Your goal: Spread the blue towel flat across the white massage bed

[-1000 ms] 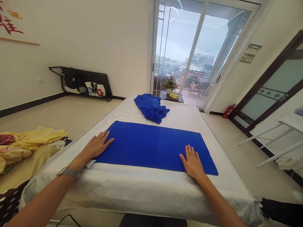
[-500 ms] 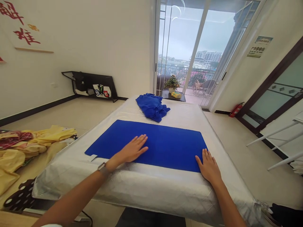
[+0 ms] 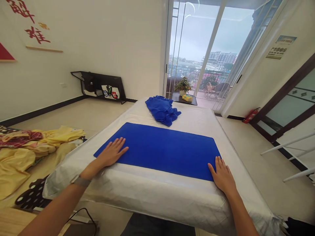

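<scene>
A flat blue cloth [image 3: 159, 149] lies spread on a white-covered mattress [image 3: 152, 193]. My left hand [image 3: 112, 153] rests flat on the cloth's near left corner, fingers stretched out. My right hand [image 3: 222, 177] lies flat on the near right corner, fingers extended, partly on the white cover. Neither hand grips anything. A crumpled pile of blue cloth [image 3: 162, 109] sits at the far end of the mattress, out of reach of both hands.
Yellow and patterned bedding [image 3: 27, 150] lies heaped on the floor to the left. A black rack [image 3: 98, 86] leans on the wall. A dark side table with a plant [image 3: 183, 95] stands by the glass balcony door. A white rack [image 3: 292, 154] is at right.
My left hand slid from the cloth's left corner to its middle and back to the near left corner. My right hand moved outward to the near right corner. The view shifted.
</scene>
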A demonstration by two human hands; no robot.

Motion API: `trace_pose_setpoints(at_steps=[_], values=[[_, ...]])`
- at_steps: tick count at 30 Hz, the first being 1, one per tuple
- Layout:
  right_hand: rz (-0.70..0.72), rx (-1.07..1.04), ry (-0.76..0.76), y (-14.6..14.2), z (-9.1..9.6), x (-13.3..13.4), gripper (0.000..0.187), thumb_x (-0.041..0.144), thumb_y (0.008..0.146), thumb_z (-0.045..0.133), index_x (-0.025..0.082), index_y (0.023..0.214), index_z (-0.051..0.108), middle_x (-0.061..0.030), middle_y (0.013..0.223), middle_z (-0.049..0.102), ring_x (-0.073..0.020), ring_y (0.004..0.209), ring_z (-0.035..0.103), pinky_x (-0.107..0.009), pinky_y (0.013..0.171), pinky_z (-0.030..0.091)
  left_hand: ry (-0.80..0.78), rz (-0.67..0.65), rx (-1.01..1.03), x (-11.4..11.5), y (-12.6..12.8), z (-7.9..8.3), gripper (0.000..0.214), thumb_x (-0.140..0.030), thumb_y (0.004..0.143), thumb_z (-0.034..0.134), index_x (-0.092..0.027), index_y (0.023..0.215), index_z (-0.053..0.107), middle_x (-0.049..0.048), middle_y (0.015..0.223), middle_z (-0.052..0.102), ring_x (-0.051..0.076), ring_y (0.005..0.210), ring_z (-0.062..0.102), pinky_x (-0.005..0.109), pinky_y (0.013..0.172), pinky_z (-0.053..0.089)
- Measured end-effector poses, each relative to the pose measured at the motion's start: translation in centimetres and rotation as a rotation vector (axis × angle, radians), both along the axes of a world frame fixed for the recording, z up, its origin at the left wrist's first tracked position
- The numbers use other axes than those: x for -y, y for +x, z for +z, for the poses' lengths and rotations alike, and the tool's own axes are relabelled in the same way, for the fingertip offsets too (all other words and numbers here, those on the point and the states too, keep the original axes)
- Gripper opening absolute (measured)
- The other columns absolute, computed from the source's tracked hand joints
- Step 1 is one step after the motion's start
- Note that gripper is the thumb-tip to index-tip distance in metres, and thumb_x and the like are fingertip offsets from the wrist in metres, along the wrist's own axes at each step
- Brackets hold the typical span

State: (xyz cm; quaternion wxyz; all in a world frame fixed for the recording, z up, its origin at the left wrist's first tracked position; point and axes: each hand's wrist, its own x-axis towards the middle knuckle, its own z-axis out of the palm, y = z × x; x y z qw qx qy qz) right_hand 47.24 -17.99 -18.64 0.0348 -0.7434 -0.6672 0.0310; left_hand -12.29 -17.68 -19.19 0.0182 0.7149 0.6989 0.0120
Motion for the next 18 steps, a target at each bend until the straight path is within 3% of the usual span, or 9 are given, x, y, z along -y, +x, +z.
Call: trace_pose_setpoints(at_steps=[2,4,7,10,13,18], values=[[-0.002,0.002,-0.009,0.2,0.0,-0.1,0.089,0.063,0.098,0.014,0.002,0.164,0.020,-0.0116,0.171,0.018,-0.0249,0.158,0.014,-0.045,0.128,0.014,0.013,0.071,-0.034,0.1,-3.2,-0.4,0.071,-0.053,0.103,0.022,-0.015,0.162,0.030,0.0145,0.169,0.022,0.035,0.157,0.018,0.059,0.122,0.023],[-0.007,0.001,-0.023,0.4,0.1,-0.1,0.089,0.062,0.098,0.015,0.003,0.164,0.019,-0.0117,0.171,0.017,-0.0249,0.158,0.014,-0.045,0.128,0.015,0.042,0.107,-0.030,0.2,-4.7,-0.7,0.073,-0.054,0.101,0.021,-0.013,0.161,0.030,0.0164,0.169,0.022,0.036,0.156,0.020,0.060,0.121,0.025],[-0.033,0.014,-0.052,0.4,0.6,-0.3,0.088,0.061,0.098,0.018,0.003,0.164,0.020,-0.0128,0.171,0.019,-0.0262,0.158,0.015,-0.047,0.128,0.016,0.082,0.140,0.003,0.3,-4.8,-1.1,0.083,-0.061,0.099,0.019,-0.008,0.163,0.022,0.0181,0.169,0.021,0.034,0.157,0.020,0.057,0.122,0.025],[-0.042,0.056,-0.025,-1.7,1.8,-0.7,0.085,0.058,0.099,0.019,0.001,0.162,0.024,-0.0156,0.169,0.022,-0.0290,0.157,0.017,-0.050,0.127,0.015,0.112,0.138,0.015,0.4,-4.1,-1.3,0.085,-0.064,0.098,0.017,-0.008,0.162,0.026,0.0172,0.169,0.024,0.033,0.157,0.021,0.055,0.123,0.025],[0.085,0.044,-0.003,-7.2,3.5,-1.5,0.080,0.053,0.102,0.016,0.002,0.162,0.027,-0.0154,0.169,0.023,-0.0285,0.157,0.018,-0.047,0.127,0.015,0.142,0.143,0.031,0.4,-3.9,-1.4,0.086,-0.066,0.097,0.017,-0.010,0.161,0.031,0.0166,0.167,0.028,0.033,0.156,0.023,0.054,0.122,0.025],[0.387,-0.114,-0.066,-19.4,4.9,-3.5,0.077,0.053,0.106,0.014,0.003,0.163,0.023,-0.0135,0.170,0.018,-0.0262,0.158,0.013,-0.045,0.128,0.011,0.162,0.132,0.027,0.5,-4.0,-1.4,0.084,-0.067,0.097,0.016,-0.015,0.160,0.035,0.0148,0.166,0.034,0.033,0.155,0.027,0.054,0.121,0.025]])
